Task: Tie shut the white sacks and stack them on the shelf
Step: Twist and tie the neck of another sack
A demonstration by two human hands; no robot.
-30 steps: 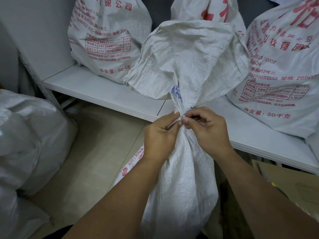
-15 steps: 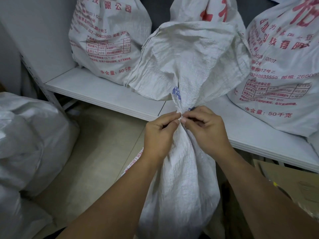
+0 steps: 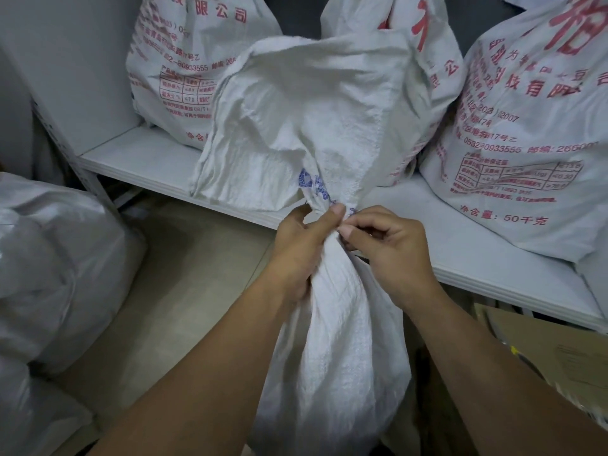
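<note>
Floor [image 3: 197,291] strip free btwn shelf [image 3: 477,258] edge & side sacks [image 3: 59,258]; white sack [image 3: 332,340] neck bunched, left hand [image 3: 299,248] gripping it, right hand [image 3: 398,258] pinching there.

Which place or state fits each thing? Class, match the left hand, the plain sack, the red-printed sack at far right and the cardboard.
Things:
1 left hand
2 plain sack
3 red-printed sack
4 cardboard

Places or states:
A stands on the shelf
B brown, lower right
C grips a bunched neck
D neck bunched, top fanned out

Pairs: 1-C, 2-D, 3-A, 4-B
</note>
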